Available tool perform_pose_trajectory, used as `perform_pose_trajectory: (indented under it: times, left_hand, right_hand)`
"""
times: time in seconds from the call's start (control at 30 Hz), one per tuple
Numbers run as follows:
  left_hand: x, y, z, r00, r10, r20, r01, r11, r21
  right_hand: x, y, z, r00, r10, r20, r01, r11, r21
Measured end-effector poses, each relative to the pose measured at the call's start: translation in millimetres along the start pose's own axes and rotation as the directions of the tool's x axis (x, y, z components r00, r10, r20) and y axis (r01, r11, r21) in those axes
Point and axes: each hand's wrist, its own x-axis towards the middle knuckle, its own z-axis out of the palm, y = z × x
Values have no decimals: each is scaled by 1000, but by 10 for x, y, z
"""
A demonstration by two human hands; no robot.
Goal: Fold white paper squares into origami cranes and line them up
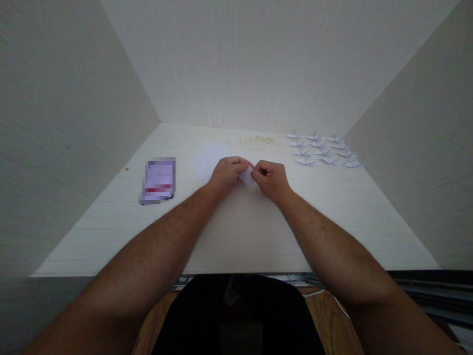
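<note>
My left hand [226,173] and right hand [272,179] pinch a small white paper [246,177] over the pale, streaky tabletop [247,236], partly hiding its outline. Spiky paper cranes [321,153] sit rightward; pixelation obscures a purple rectangle [159,177].

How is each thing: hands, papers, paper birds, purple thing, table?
Left hand: closed on small paper
Right hand: pinching it
Small paper: held up between both hands
Flat paper: lying, partly hidden
Paper birds: folded, in rows
Purple thing: lying on the table, too blurred to tell more
Table: brownish mark near the back
</note>
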Motion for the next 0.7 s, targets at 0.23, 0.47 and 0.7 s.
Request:
perform_pose_trajectory:
  times: [0.23,0.47,0.7]
  left_hand:
    - [-22,-9,-13,999,32,35,-29,997,-72]
    - [-59,25,-16,989,147,-25,-143,982,120]
    - [-27,30,-37,977,212,-22,-205,964,168]
  right_hand:
    - [0,-17,8,997,74,-5,-74,997,26]
    - [-9,-35,21,993,115,32,-117,991,67]
    - [-25,-22,43,995,99,23,-100,992,74]
